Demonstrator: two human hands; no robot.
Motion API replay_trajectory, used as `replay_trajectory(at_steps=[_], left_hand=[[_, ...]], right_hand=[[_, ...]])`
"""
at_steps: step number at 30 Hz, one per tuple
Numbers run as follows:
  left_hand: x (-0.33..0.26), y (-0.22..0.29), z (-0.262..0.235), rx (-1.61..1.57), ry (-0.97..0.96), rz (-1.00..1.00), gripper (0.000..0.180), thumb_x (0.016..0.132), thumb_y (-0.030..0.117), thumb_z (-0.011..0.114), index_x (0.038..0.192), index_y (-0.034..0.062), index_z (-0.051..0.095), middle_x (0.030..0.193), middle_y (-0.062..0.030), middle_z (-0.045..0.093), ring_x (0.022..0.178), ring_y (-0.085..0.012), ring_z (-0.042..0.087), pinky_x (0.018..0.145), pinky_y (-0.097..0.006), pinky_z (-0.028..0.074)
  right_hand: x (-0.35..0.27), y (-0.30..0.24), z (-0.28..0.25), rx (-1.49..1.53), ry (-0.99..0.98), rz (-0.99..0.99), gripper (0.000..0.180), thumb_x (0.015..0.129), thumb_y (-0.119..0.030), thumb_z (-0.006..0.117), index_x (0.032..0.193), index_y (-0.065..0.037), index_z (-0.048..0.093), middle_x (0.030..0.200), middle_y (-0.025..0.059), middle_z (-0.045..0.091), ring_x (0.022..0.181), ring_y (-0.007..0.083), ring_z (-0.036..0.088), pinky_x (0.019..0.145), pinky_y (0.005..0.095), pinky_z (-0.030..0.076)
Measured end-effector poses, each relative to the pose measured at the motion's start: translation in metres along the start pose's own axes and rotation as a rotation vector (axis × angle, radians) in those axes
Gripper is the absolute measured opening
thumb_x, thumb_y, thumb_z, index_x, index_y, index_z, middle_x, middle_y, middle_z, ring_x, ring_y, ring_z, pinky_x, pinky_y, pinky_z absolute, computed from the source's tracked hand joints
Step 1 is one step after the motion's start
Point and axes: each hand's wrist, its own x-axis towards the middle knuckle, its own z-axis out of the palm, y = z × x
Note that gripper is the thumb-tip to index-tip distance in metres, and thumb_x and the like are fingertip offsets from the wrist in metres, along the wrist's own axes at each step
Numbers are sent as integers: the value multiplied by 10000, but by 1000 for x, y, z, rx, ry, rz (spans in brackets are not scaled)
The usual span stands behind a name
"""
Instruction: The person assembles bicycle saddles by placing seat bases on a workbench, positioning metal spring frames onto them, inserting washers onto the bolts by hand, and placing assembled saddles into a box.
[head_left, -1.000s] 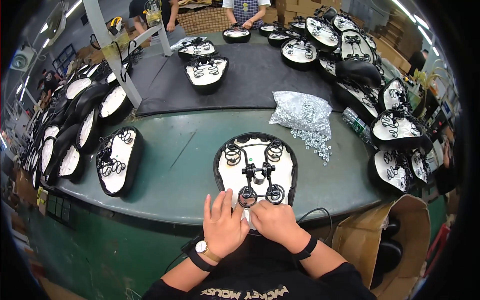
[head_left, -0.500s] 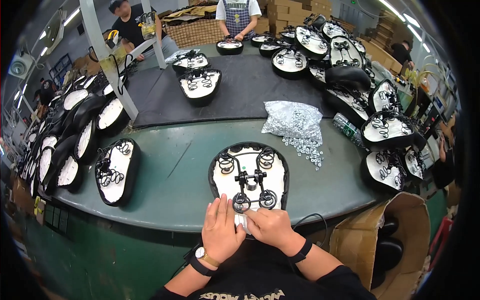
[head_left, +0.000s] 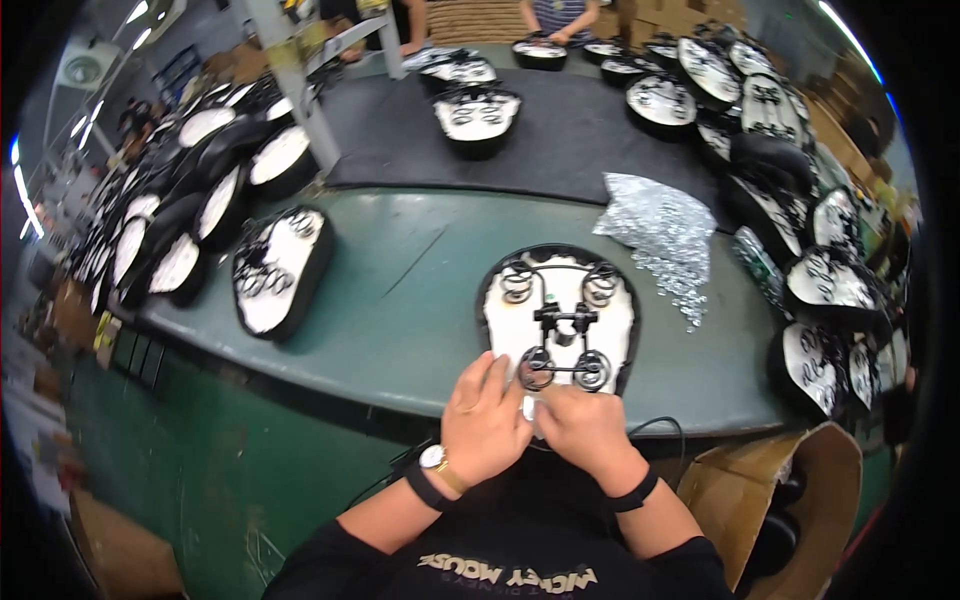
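Observation:
A bicycle saddle [head_left: 511, 328] lies upside down at the near edge of the green table, its white underside up and its black coil springs and metal clamp showing. My left hand [head_left: 486, 425] rests on the saddle's near left part, fingers stretched out and held side by side. Close beside it, my right hand [head_left: 585, 428] is closed, its fingertips bent down at the saddle's narrow end just below the near left spring [head_left: 536, 369]. Whatever is between those fingertips is hidden and blurred.
A clear bag [head_left: 655, 215] spills small metal nuts [head_left: 683, 293] to the right. Another upturned saddle [head_left: 283, 270] lies left. Piled saddles [head_left: 765, 165] flank both sides; an open carton [head_left: 735, 485] stands at lower right. Across the table a person's hands [head_left: 558, 37] touch a saddle.
The view has swung, so the scene sits further right and higher. Both hands stay at the saddle's near end, with the right fingers slightly shifted and smeared by motion.

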Motion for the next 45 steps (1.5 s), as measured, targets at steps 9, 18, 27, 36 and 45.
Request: replay_trajectory(at_steps=[9, 18, 27, 36, 45], left_hand=[[-6, 0, -3, -15, -23, -59, 649, 798, 214, 626, 1366, -92, 557, 1404, -216, 559, 1378, -349, 426, 1186, -462, 354], [8, -24, -17, -1277, 42, -529, 401, 969, 58, 499, 1352, -56, 537, 1316, -164, 626, 1236, -297, 584, 1136, -390, 390], [-2, -54, -19, -1509, 30, -900, 498, 1012, 145, 603, 1455, -19, 444, 1329, -160, 576, 1151, -218, 599, 1017, -371, 501], [-34, -1, -9, -1381, -486, -785, 958, 982, 217, 696, 1633, 85, 6, 1494, -206, 395, 1132, -256, 630, 821, -387, 610], [-13, -84, -6, -707, -204, -142, 703, 924, -27, 442, 1602, 118, 323, 1493, -197, 508, 1229, -245, 609, 951, -361, 568]], right_hand=[[1, -2, -3, 56, 10, -56, 285, 795, -145, 742, 1076, -105, 764, 632, 45, 619, 532, 239, 622, 498, 363, 487], [-1, 6, 0, 173, 100, -44, 184, 826, -136, 719, 1002, -118, 768, 675, 44, 668, 559, 226, 657, 502, 353, 509], [19, 94, -66, 282, 364, 284, 320, 869, -15, 710, 1188, -41, 725, 798, 72, 646, 666, 156, 603, 613, 298, 495], [115, 188, 6, 520, -196, 356, 499, 1072, -356, 490, 1460, -44, 529, 1471, 206, 556, 1378, 339, 519, 1147, 374, 395], [70, 159, -72, 579, -498, 735, 744, 1010, -663, 428, 1414, -53, 566, 991, 175, 709, 661, 254, 720, 531, 355, 581]])
